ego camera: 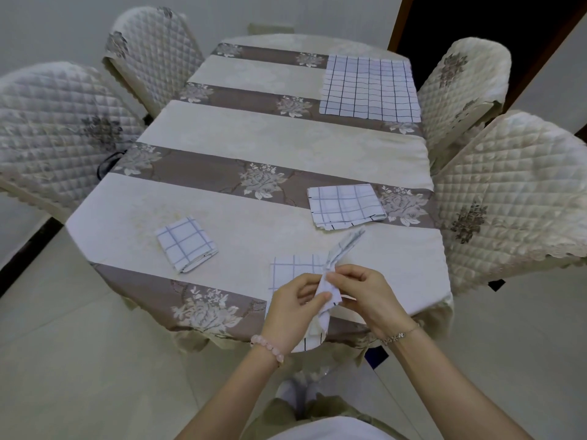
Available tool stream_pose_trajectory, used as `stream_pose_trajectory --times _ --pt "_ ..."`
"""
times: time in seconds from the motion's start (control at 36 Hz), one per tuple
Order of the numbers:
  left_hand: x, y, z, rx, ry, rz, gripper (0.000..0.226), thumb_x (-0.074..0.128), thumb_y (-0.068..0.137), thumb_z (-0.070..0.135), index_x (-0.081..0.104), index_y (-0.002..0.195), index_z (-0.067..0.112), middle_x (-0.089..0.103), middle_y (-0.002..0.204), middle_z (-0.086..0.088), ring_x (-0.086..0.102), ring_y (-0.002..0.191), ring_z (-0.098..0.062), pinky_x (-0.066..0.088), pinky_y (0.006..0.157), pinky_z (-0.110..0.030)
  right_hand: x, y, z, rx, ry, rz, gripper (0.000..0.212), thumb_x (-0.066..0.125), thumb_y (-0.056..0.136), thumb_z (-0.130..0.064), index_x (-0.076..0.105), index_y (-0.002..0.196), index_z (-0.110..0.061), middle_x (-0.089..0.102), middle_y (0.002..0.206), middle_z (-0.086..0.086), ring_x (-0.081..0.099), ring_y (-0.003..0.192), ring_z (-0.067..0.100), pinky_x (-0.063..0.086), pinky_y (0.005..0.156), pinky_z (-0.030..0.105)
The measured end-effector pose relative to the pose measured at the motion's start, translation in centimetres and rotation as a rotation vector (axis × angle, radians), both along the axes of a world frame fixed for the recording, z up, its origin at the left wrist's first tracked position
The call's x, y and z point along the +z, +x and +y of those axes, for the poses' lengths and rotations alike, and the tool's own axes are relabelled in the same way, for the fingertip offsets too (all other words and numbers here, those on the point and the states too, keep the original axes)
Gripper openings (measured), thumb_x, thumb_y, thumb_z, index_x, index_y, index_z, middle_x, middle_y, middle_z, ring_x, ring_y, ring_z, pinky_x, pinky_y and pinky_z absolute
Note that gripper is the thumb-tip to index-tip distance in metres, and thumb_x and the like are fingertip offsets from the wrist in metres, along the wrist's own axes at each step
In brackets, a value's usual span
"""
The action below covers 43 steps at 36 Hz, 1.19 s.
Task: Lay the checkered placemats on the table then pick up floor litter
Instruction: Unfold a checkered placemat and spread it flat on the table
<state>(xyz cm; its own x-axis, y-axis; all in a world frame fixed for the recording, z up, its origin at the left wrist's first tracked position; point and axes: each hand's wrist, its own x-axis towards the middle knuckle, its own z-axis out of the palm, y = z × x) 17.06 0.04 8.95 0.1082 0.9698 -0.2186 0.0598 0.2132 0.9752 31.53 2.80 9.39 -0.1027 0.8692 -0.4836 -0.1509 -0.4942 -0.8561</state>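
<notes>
A white checkered placemat (370, 87) lies spread flat at the table's far right. A folded one (345, 206) rests at the right middle, another folded one (186, 243) at the near left. At the near edge both hands hold a partly unfolded placemat (293, 269). My left hand (292, 312) pinches its bunched fold from the left, and my right hand (359, 296) pinches the same fold from the right. Part of this mat hangs over the table edge.
The table (254, 144) wears a cream cloth with brown floral bands. Quilted chairs stand at the left (57, 131), far left (149, 52), right (508, 198) and far right (460, 87). Pale tiled floor (79, 360) surrounds it. A dark doorway (482, 20) is at the far right.
</notes>
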Motion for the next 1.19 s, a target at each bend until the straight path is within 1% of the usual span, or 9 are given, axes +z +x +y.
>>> stream_pose_trajectory --times 0.17,0.39,0.56,0.64,0.75,0.81,0.94,1.08,1.19 --pt "-0.5 -1.4 1.1 0.177 -0.032 -0.021 0.015 0.068 0.083 0.007 0.068 0.071 0.017 0.068 0.059 0.010 0.061 0.060 0.002 0.048 0.058 -0.012 -0.5 1.1 0.3 0.017 0.002 -0.017 0.006 0.069 0.083 -0.013 0.072 0.088 -0.010 0.071 0.080 0.002 0.065 0.072 0.011 0.053 0.063 0.023" --pt "-0.7 -6.7 3.5 0.437 -0.015 0.032 0.015 0.065 0.086 0.013 0.066 0.073 0.020 0.065 0.071 -0.001 0.057 0.067 -0.010 0.048 0.066 -0.024 -0.8 5.4 1.9 -0.057 -0.019 -0.076 0.008 0.059 0.091 -0.015 0.064 0.093 -0.009 0.061 0.087 0.006 0.057 0.079 0.018 0.053 0.070 0.030" --pt "-0.9 -10.3 5.5 0.465 0.009 0.249 0.008 0.062 0.089 0.020 0.064 0.086 0.013 0.063 0.075 0.010 0.055 0.069 0.001 0.043 0.054 -0.001 -1.6 8.0 3.6 -0.140 -0.012 -0.170 0.016 0.062 0.090 -0.021 0.070 0.100 -0.011 0.069 0.082 0.000 0.061 0.072 0.012 0.053 0.057 0.021" --pt "-1.3 -11.7 6.3 0.409 -0.043 0.307 0.012 0.062 0.089 0.025 0.064 0.093 0.014 0.063 0.078 0.010 0.056 0.073 0.001 0.044 0.060 -0.012 -2.0 8.8 5.3 -0.184 -0.003 -0.222 0.017 0.068 0.085 -0.022 0.071 0.099 -0.013 0.072 0.081 -0.004 0.063 0.071 0.010 0.052 0.057 0.022" --pt "-1.8 -12.3 7.8 0.384 -0.138 0.341 0.016 0.057 0.091 0.030 0.064 0.094 0.016 0.063 0.084 0.004 0.057 0.076 -0.011 0.042 0.059 -0.018 -2.4 9.0 7.9 -0.201 0.036 -0.301 0.012 0.070 0.083 -0.020 0.071 0.093 -0.014 0.070 0.102 0.005 0.063 0.093 0.016 0.052 0.085 0.033" --pt "-2.2 -12.2 8.4 0.354 -0.272 0.273 0.026 0.051 0.093 0.041 0.063 0.092 0.018 0.063 0.091 -0.005 0.059 0.076 -0.017 0.047 0.060 -0.024 -2.6 8.7 9.1 -0.223 0.078 -0.337 0.015 0.068 0.085 -0.015 0.070 0.099 -0.009 0.067 0.106 0.007 0.059 0.099 0.016 0.045 0.089 0.030" --pt "-4.7 -12.8 7.8 0.133 -0.567 -0.052 0.056 0.044 0.087 0.062 0.064 0.115 0.019 0.071 0.112 -0.007 0.067 0.104 -0.028 0.051 0.093 -0.047 -3.6 9.1 11.2 -0.231 0.087 -0.427 0.028 0.064 0.087 -0.011 0.066 0.113 0.002 0.063 0.110 0.009 0.054 0.104 0.015 0.038 0.089 0.025" --pt "-6.2 -12.0 5.5 0.142 -0.636 -0.077 0.053 0.063 0.087 0.028 0.051 0.129 -0.002 0.067 0.116 -0.018 0.066 0.105 -0.033 0.054 0.089 -0.044 -4.5 10.6 11.7 -0.280 0.041 -0.485 0.029 0.063 0.088 -0.008 0.064 0.114 0.005 0.062 0.123 0.017 0.053 0.120 0.027 0.038 0.092 0.027" --pt "-6.4 -11.9 3.5 0.120 -0.589 -0.045 0.030 0.056 0.091 0.005 0.058 0.120 -0.003 0.073 0.101 -0.012 0.069 0.096 -0.027 0.060 0.078 -0.034 -4.4 11.3 11.2 -0.239 0.080 -0.721 0.029 0.060 0.090 -0.012 0.063 0.117 -0.001 0.062 0.122 0.018 0.055 0.114 0.032 0.042 0.090 0.032"
